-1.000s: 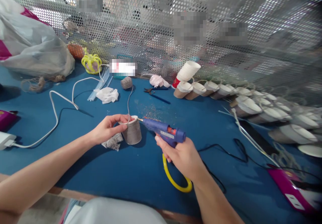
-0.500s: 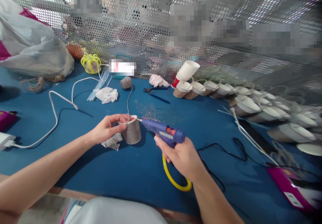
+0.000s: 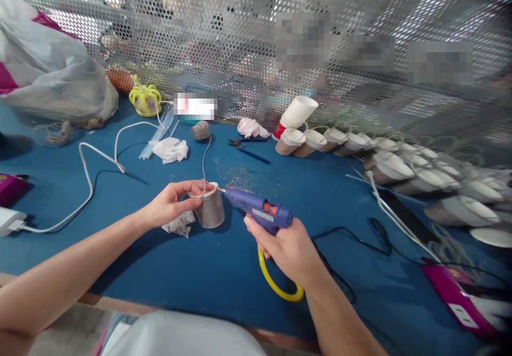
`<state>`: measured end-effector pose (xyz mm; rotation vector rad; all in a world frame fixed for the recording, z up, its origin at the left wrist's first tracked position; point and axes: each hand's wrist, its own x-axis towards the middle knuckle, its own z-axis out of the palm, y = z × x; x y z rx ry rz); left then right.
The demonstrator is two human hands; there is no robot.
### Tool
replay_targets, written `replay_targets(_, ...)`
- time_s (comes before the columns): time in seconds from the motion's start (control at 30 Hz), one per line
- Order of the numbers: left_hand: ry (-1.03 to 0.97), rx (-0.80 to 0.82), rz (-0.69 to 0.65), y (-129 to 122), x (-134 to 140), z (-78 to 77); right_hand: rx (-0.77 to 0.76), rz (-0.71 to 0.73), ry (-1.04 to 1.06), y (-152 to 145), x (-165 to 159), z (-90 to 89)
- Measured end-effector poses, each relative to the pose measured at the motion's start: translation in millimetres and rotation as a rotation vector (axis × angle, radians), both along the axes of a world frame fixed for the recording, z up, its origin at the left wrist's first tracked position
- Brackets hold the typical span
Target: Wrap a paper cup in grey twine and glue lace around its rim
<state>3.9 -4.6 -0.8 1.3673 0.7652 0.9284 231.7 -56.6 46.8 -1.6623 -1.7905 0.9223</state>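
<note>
My left hand [image 3: 182,202] is closed on the rim of a paper cup [image 3: 210,210] wrapped in grey cord, with fingers inside and thumb outside. The cup stands upside-up on the table, slightly tilted. A grey strand runs from its rim to a small ball of cord [image 3: 200,130] behind it. Wrapped round a blue hot glue gun [image 3: 260,207], my right hand [image 3: 294,247] keeps the nozzle tip at the cup's upper right rim. A yellow loop [image 3: 276,286] curves below this hand; what it belongs to is hidden. Crumpled grey paper [image 3: 180,224] lies left of the cup.
Pliers [image 3: 250,151] and crumpled white tissue [image 3: 170,150] lie beyond the cup. Clear glue sticks [image 3: 154,137] are at the back left. Cord-wrapped cups [image 3: 290,141] line the back right, below a perforated metal screen [image 3: 240,41]. A black cable [image 3: 360,231] crosses the right side.
Almost nothing differs. The glue gun's nozzle stays at the cup's rim, and both hands hold nearly the same positions; the view shifts very slightly.
</note>
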Motion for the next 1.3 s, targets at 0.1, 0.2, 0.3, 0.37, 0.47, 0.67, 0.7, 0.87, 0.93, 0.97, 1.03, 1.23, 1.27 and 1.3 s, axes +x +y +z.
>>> replay_targets(0.1, 0.002, -0.008, 0.001, 0, 0, -0.7, 0.021, -0.001, 0.001, 0, 0, -0.4)
replay_targets(0.2, -0.001, -0.012, -0.002, 0, 0, -1.9, 0.027, 0.006, -0.001, 1, 1, -2.1)
replay_targets(0.3, -0.006, -0.002, -0.009, 0, 0, -2.2, 0.022, 0.008, -0.001, 0, 1, -3.5)
replay_targets(0.37, -0.012, 0.001, -0.014, 0, 0, -1.3, 0.011, 0.01, 0.011, -2, 0, -3.9)
replay_targets(0.47, -0.02, -0.021, 0.0, -1, 1, 0.7, 0.012, 0.018, 0.038, -3, 0, -4.7)
replay_targets(0.67, -0.019, -0.034, 0.007, -1, 1, -0.4, 0.037, -0.013, 0.01, 0, 4, -8.5)
replay_targets(0.7, -0.02, -0.033, 0.006, -1, 1, -0.9, 0.036, -0.02, 0.013, 0, 3, -8.7)
replay_targets(0.87, -0.036, -0.03, 0.005, -1, 2, -1.5, 0.033, 0.0, 0.022, -2, 0, -4.7)
replay_targets(0.93, -0.036, -0.03, 0.008, -1, 2, -0.8, 0.033, 0.034, 0.021, -3, -2, -2.2)
replay_targets(0.97, -0.034, -0.03, 0.008, -1, 2, -0.4, 0.039, 0.042, 0.019, -4, -3, -1.3)
replay_targets(1.03, -0.029, -0.033, 0.011, -1, 2, 0.7, 0.058, 0.056, 0.011, -5, -3, -0.3)
replay_targets(1.23, -0.02, -0.031, 0.026, -1, 3, 2.1, 0.042, 0.071, 0.021, -7, -6, -0.8)
replay_targets(1.27, -0.021, -0.029, 0.024, -1, 3, 1.9, 0.045, 0.074, 0.026, -7, -6, -0.9)
replay_targets(1.3, -0.02, -0.027, 0.021, -1, 3, 1.6, 0.051, 0.082, 0.029, -7, -6, -1.1)
